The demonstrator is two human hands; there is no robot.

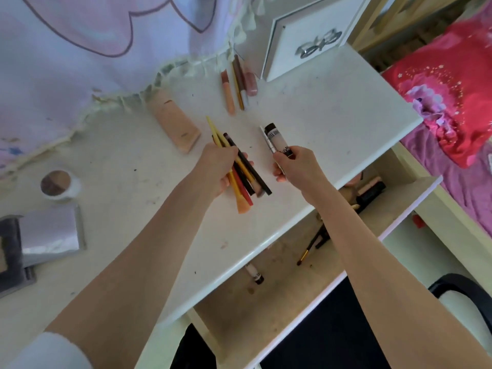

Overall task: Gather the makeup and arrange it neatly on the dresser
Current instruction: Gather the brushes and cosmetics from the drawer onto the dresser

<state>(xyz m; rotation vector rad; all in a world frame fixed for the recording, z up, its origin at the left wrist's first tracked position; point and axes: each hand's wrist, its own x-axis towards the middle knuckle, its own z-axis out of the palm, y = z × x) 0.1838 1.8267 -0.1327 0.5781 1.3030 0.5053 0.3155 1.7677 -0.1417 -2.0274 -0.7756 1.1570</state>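
Note:
My left hand (pixel 217 170) grips a bundle of brushes and pencils (pixel 246 179), yellow, red and black, held just over the white dresser top (pixel 332 110). My right hand (pixel 295 165) holds a small white tube with a dark cap (pixel 277 138) together with a thin silver-white pen (pixel 267 139). A peach tube (pixel 173 121) lies to the left of the bundle. At the back lies a row of lip glosses and pencils (pixel 238 85). A round powder compact (pixel 57 183) sits at the left.
The drawer (pixel 292 267) under the top stands open, holding a small tube (pixel 254 272), a black brush (pixel 314 243) and dark cases (pixel 370 190). A white box (pixel 306 35) stands at the back. A mirrored palette (pixel 50 233) lies at the far left. A bed with pink bedding (pixel 452 89) is on the right.

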